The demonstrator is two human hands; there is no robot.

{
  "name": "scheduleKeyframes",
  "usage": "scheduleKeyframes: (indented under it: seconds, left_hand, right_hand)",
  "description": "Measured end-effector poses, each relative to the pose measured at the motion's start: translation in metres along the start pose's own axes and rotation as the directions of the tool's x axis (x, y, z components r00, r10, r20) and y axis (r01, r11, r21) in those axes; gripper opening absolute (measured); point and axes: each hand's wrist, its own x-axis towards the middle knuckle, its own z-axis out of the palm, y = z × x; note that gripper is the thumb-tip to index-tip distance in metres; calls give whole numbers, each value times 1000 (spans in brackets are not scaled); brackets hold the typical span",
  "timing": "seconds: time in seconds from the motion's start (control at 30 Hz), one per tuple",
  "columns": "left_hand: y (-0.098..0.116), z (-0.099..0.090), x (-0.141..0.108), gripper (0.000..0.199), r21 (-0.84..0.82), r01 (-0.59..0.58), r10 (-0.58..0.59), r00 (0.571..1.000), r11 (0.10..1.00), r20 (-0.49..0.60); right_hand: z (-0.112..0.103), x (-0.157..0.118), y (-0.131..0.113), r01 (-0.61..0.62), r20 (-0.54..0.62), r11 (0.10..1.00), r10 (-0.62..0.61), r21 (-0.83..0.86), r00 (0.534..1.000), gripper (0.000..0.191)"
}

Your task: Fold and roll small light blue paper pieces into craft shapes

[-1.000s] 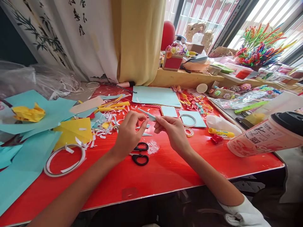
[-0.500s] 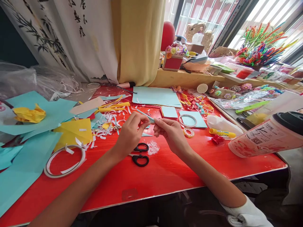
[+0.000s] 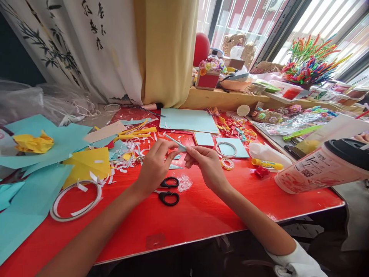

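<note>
Both hands meet above the middle of the red table [image 3: 201, 207], pinching a narrow light-blue paper piece [image 3: 176, 142]. My left hand [image 3: 157, 163] is closed on its left part, and my right hand [image 3: 206, 163] grips the right end between thumb and fingers. Part of the paper is hidden by the fingers. Just below my left hand lie scissors with black handles [image 3: 169, 198], beside a small pile of white scraps [image 3: 184, 182]. Behind the hands are a stack of small blue squares [image 3: 204, 139] and large light-blue sheets [image 3: 188, 119].
Tape rolls lie at the left [image 3: 54, 209] and right [image 3: 226, 149]. Blue and yellow paper [image 3: 86, 165] and white strips cover the left side. At the right are a yellow glue stick [image 3: 266, 164] and a tilted drink cup [image 3: 319, 169]. Another person's fingers show at the far right edge.
The camera view has shifted slightly. Both hands keep their pinch on the blue paper, with only small finger movement. Another person's fingers now show at the far right.
</note>
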Motion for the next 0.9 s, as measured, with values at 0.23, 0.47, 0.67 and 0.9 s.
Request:
scheduleKeyframes:
  seconds: [0.23, 0.47, 0.67, 0.9]
  left_hand:
    - [0, 0, 0, 3, -21, 9, -8, 1000, 1000, 22]
    - [0, 1, -1, 8, -59, 69, -66, 996, 996, 51]
    - [5, -1, 1, 9, -158, 209, -193, 975, 965, 113]
    - [7, -7, 8, 14, -439, 484, -442, 874, 757, 201]
  right_hand:
    - [2, -1, -2, -53, 23, 998, 52, 33, 998, 27]
    - [4, -1, 2, -23, 1, 1000, 23, 10, 1000, 27]
    - [4, 0, 6, -9, -28, 1000, 9, 16, 1000, 26]
    - [-1, 3, 7, 57, -123, 998, -59, -24, 991, 26]
